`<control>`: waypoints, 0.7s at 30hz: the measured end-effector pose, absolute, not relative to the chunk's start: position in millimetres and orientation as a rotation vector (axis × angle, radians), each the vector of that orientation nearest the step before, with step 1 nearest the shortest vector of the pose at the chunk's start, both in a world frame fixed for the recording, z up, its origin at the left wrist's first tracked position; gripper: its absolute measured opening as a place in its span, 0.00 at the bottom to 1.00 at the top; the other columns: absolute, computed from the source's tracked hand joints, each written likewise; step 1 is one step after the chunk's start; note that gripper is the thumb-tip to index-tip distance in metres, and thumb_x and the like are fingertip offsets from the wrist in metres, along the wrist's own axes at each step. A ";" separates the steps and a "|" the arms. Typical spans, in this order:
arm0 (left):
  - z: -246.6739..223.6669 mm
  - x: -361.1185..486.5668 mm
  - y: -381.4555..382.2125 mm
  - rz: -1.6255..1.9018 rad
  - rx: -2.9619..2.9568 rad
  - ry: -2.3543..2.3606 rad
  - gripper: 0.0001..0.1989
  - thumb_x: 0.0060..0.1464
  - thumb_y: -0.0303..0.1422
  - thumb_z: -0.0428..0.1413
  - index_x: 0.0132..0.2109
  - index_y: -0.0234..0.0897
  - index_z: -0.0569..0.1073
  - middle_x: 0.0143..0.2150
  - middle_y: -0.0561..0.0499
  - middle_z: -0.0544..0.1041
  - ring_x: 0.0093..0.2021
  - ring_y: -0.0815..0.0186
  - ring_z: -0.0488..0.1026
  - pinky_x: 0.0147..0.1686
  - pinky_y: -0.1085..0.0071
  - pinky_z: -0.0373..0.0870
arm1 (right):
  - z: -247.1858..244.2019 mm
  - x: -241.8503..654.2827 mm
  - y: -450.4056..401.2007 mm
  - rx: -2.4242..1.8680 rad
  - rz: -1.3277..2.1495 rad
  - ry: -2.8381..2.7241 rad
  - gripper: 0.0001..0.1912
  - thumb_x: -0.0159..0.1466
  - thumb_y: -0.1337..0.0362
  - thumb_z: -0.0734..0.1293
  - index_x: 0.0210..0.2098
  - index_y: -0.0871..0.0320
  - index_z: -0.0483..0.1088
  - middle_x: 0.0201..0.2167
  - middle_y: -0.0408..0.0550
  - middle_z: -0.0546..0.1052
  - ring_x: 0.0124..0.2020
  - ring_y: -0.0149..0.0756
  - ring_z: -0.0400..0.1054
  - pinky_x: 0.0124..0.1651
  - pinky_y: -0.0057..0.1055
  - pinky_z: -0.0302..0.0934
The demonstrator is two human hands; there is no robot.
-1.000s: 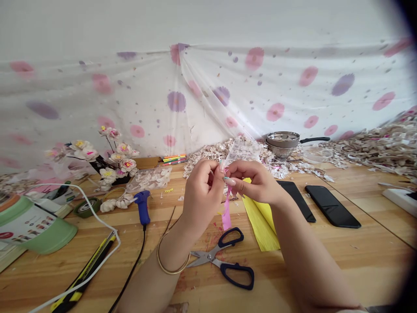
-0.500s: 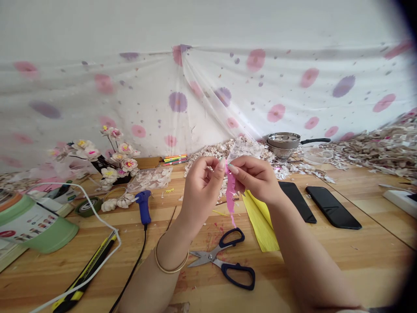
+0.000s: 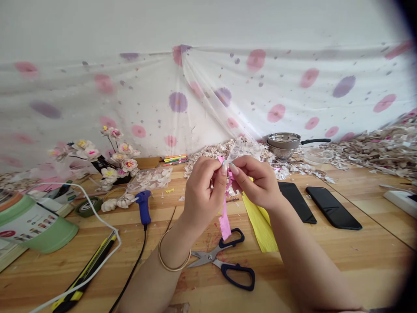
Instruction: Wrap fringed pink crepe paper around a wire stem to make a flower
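Above the spread scissors (image 3: 209, 257), the left hand (image 3: 205, 187) and the right hand (image 3: 259, 182) are pinching a pink strip (image 3: 224, 226) between closed fingers (image 3: 245, 162), its end dangling, while yellow paper (image 3: 259, 226) is lying nearby and metal cookware (image 3: 283, 141) is sitting farther back.

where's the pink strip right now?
Head view, centre: pink strip pinched by left hand and right hand, tail hanging toward the scissors, left of the yellow paper.

1 head-worn camera looks forward and down, across the table (image 3: 365, 269) toward the wall (image 3: 208, 21).
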State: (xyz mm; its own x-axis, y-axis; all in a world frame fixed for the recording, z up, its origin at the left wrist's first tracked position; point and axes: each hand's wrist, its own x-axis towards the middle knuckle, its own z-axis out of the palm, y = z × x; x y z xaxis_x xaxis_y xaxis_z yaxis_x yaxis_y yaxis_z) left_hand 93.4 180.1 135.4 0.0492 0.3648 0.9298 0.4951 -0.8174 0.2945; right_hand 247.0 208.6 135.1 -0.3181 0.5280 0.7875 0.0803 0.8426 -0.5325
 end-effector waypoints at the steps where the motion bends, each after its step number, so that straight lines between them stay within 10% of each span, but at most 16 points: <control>1: 135.4 93.1 180.1 -1.891 -2.184 -0.896 0.06 0.66 0.27 0.52 0.37 0.40 0.67 0.33 0.53 0.68 0.34 0.67 0.65 0.33 0.69 0.64 | 135.9 247.5 208.1 -0.451 0.472 -1.873 0.09 0.71 0.61 0.63 0.35 0.56 0.68 0.21 0.39 0.68 0.22 0.27 0.61 0.26 0.26 0.56; 21: 135.7 93.0 176.3 -1.887 -2.694 -1.009 0.09 0.69 0.33 0.49 0.36 0.39 0.67 0.32 0.53 0.65 0.33 0.67 0.64 0.34 0.69 0.62 | 146.6 265.0 204.0 -0.442 0.381 -1.964 0.09 0.70 0.62 0.64 0.33 0.58 0.69 0.21 0.39 0.69 0.21 0.26 0.60 0.24 0.25 0.54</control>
